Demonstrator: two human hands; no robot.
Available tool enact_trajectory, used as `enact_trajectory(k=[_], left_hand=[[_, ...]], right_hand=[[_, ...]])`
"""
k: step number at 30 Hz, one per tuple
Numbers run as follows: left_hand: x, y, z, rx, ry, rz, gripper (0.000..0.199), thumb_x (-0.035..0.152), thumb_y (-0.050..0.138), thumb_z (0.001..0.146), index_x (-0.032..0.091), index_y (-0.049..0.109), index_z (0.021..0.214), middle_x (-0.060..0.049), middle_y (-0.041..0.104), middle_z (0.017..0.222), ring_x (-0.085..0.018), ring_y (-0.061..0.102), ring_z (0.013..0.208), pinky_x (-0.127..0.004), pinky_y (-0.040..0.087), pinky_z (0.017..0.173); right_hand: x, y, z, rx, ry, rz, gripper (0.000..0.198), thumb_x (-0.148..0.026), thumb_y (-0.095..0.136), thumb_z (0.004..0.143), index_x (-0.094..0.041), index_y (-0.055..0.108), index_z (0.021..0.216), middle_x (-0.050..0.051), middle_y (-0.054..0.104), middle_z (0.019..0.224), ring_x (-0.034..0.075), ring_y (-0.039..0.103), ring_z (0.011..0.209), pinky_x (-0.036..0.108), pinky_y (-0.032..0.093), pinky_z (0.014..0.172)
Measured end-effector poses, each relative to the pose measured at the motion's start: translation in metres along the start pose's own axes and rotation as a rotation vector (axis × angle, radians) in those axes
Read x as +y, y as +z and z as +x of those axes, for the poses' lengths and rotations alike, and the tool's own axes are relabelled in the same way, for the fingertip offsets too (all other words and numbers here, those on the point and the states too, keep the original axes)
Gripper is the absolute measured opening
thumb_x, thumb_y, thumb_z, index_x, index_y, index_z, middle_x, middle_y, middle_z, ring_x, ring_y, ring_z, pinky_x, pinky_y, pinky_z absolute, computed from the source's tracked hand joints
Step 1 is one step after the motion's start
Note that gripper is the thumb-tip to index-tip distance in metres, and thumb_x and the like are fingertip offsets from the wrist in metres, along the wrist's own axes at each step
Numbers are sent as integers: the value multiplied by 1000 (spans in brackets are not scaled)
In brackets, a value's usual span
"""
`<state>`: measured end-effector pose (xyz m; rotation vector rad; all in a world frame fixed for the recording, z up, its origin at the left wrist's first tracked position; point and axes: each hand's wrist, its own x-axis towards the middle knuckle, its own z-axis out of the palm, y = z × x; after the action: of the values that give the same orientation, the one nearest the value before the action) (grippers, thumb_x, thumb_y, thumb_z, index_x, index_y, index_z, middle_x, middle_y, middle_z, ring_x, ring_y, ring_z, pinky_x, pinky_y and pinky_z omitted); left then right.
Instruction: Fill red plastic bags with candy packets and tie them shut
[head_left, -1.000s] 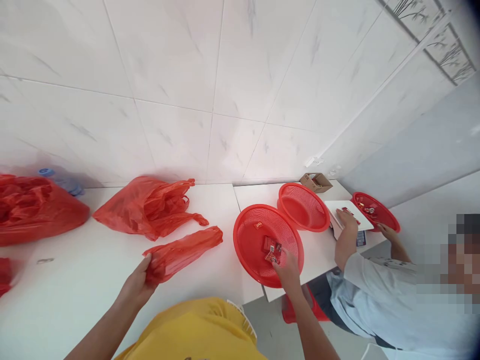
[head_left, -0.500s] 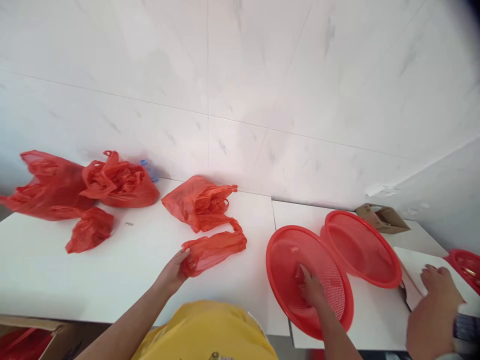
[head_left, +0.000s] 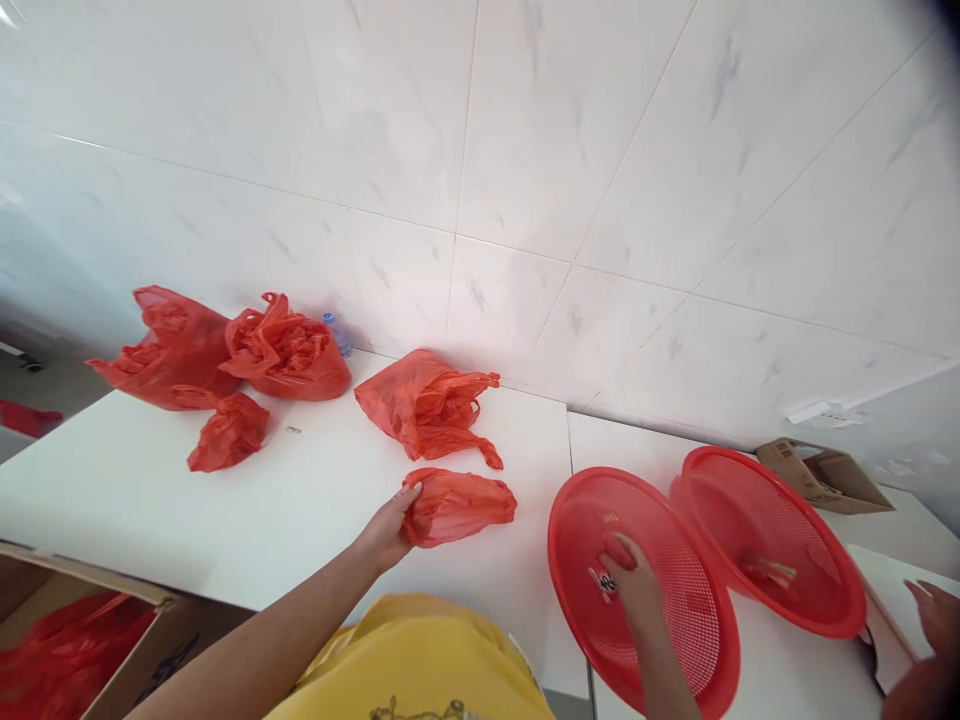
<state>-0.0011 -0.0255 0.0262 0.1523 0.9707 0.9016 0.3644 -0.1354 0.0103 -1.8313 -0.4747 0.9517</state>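
Observation:
My left hand (head_left: 390, 530) grips the near end of a small red plastic bag (head_left: 465, 510), which stretches to the right just above or on the white table. Inside the nearer red mesh basket (head_left: 559, 545), my right hand (head_left: 634, 580) has its fingers closed on a small red object (head_left: 619, 550) whose kind I cannot make out. Just below those fingers, a few small white and dark pieces (head_left: 606, 583) lie in the basket. Behind the bag I hold sits a larger crumpled red plastic bag (head_left: 420, 405).
More red bags (head_left: 289, 355) and a clear bottle (head_left: 339, 335) stand at the back left. A second red basket (head_left: 757, 510) holds a pale striped item. Beyond it are a cardboard box (head_left: 821, 475) and another person's hand (head_left: 937, 615). An open carton (head_left: 161, 630) stands lower left.
The view has shifted, so the table's contents appear differently placed. White and dark pieces now show under my right hand. A pale striped item now shows in the second basket; the other person's hand has moved.

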Motion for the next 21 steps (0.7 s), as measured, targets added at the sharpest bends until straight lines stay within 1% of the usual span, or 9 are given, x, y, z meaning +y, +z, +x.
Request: enact_trajectory(k=[2,3,5,8,10,12,16,19,21], left_hand=[[-3,1,1,-6,-33,-2,21,25,64,86,17,64,106,-7,72,96,-19,70,83,-30,57,76],[-4,1,1,-15,-48,0,23,26,63,87,16,64,107,-7,73,97,-19,70,84,-30,57,77],[-9,3,1,-42,-70,12,27,29,62,88,15,63,111,-8,73,98,-21,71,87,-31,57,80],[-16,4,0,-123,-101,39,34,35,58,90,13,62,115,-13,73,105,-24,69,97,-34,55,87],[-19,2,-1,-183,-115,58,39,40,55,91,11,63,116,-16,71,113,-27,67,103,-38,53,91],[-21,-1,-3,-210,-114,77,41,42,54,91,10,64,114,-18,69,116,-29,67,106,-41,52,93],[-19,-9,-6,-266,-152,112,42,43,57,89,9,66,111,-20,69,117,-31,66,107,-44,50,96],[-16,-12,-7,-273,-172,143,42,44,58,88,9,67,110,-19,69,118,-31,65,110,-42,50,98],[-15,-13,-6,-266,-164,158,43,45,59,88,9,67,111,-19,69,118,-31,64,111,-41,50,97]], right_hand=[[-26,27,-23,-225,-19,32,49,-32,78,64,-26,63,111,5,69,89,17,60,55,29,46,47],[-36,42,-33,-337,-14,61,48,-33,78,65,-25,63,111,5,69,89,15,58,54,29,46,48],[-51,74,-51,-550,-15,128,45,-27,80,63,-22,64,105,6,68,93,16,62,67,28,50,59],[-53,120,-64,-834,45,250,41,-19,78,62,-19,65,101,4,68,91,16,64,78,29,52,74],[-43,146,-63,-958,151,249,40,-14,74,61,-18,65,100,3,68,87,16,64,75,31,52,74],[-28,167,-57,-976,280,190,34,-10,70,59,-15,65,93,2,68,78,15,64,68,29,52,68],[3,191,-41,-853,468,127,17,-11,66,58,-13,61,74,2,64,60,14,60,53,23,47,51],[18,200,-33,-707,542,177,14,-17,67,62,-15,59,73,2,63,58,14,59,50,22,45,46],[23,203,-31,-616,547,260,16,-20,68,64,-16,58,77,3,65,64,14,61,55,23,48,49]])
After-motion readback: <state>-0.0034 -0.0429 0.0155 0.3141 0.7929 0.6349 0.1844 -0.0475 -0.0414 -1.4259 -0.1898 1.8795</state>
